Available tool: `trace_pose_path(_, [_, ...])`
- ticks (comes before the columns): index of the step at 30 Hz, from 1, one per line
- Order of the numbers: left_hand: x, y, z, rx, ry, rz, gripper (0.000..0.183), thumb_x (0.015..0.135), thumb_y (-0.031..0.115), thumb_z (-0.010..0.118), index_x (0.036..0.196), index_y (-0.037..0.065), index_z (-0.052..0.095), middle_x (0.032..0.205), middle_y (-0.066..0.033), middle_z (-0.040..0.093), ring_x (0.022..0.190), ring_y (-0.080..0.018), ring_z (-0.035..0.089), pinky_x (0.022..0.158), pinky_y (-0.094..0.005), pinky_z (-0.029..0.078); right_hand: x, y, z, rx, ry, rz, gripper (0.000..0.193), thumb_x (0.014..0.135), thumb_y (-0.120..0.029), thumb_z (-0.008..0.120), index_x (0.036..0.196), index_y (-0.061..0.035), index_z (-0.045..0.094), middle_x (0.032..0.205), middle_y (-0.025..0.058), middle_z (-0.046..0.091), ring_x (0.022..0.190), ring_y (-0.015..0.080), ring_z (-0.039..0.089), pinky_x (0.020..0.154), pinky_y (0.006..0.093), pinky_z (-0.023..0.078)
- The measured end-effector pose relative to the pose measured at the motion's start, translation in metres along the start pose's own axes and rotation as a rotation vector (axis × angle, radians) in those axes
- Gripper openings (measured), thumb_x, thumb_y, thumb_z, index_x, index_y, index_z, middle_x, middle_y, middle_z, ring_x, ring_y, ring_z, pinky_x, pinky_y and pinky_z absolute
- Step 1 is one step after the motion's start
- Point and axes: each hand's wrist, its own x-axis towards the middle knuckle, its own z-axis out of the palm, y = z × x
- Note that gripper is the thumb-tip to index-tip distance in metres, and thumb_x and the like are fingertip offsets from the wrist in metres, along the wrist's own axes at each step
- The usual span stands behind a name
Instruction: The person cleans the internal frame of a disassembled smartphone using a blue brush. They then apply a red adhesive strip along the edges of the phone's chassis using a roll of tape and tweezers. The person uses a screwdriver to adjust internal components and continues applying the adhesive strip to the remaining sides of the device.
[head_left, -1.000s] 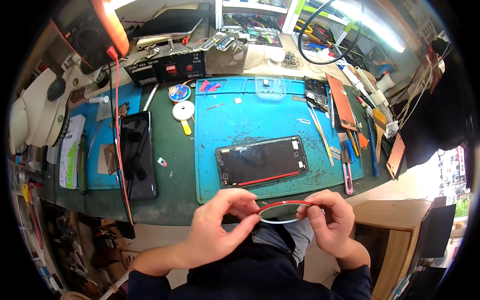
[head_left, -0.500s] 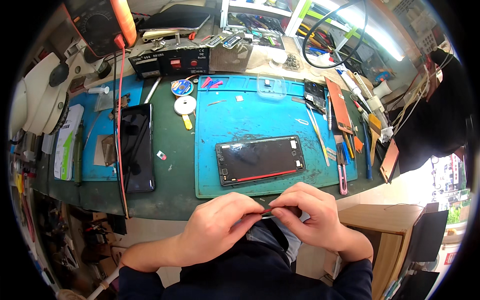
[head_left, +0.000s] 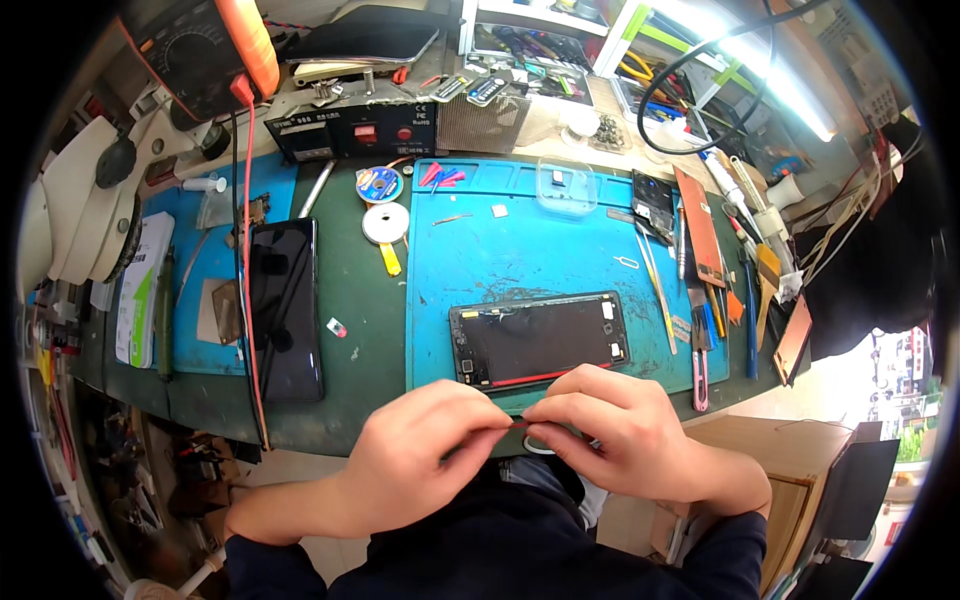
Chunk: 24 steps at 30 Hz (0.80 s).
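Observation:
At the bench's near edge, my left hand (head_left: pixel 415 455) and my right hand (head_left: pixel 625 435) are closed in pinches, fingertips close together. A thin red strip (head_left: pixel 519 425) runs between them. Under my right fingers shows part of a pale round rim (head_left: pixel 538 446), perhaps a tape roll; the fingers hide the rest. Just beyond my hands, an opened phone (head_left: pixel 540 342) lies on the blue repair mat (head_left: pixel 480 260), its dark inner face up. A red strip (head_left: pixel 545 376) runs along the phone's near long edge.
Left of the mat lie a dark phone (head_left: pixel 286 310), a solder spool (head_left: pixel 385 223) and hanging multimeter leads (head_left: pixel 250 300). Tweezers (head_left: pixel 655 288), a pink-handled knife (head_left: pixel 700 375) and a brush (head_left: pixel 767 285) lie at the right. A clear box (head_left: pixel 566 187) sits at the back.
The whole view has shifted, with the bench appearing lower and farther right. My hands are slightly closer to the opened phone, still pinching the red strip between them.

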Motion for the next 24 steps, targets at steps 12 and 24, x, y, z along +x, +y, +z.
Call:
trace_pose_path(12, [0.022, -0.014, -0.037, -0.042, -0.038, -0.244, 0.043, 0.093, -0.002, 0.077, 0.135, 0.002, 0.069, 0.106, -0.0123, 0.074, 0.090, -0.0235, 0.075, 0.072, -0.0340, 0.061, 0.049, 0.027, -0.013, 0.100, -0.106, 0.214, 0.009, 0.089, -0.009, 0.082, 0.097, -0.0086, 0.079, 0.088, 0.0074, 0.072, 0.075, 0.0254, 0.072, 0.063, 0.0366, 0.057])
trace_pose_path(24, [0.026, -0.034, -0.039, 0.583, -0.097, 0.053, 0.056, 0.080, 0.018, 0.087, 0.131, 0.001, 0.071, 0.118, -0.0078, 0.066, 0.103, -0.0269, 0.064, 0.083, -0.0398, 0.052, 0.094, 0.059, -0.005, 0.074, -0.201, 0.224, 0.006, 0.092, -0.013, 0.083, 0.096, -0.0085, 0.082, 0.084, 0.0048, 0.070, 0.064, 0.0192, 0.061, 0.057, 0.0330, 0.047])
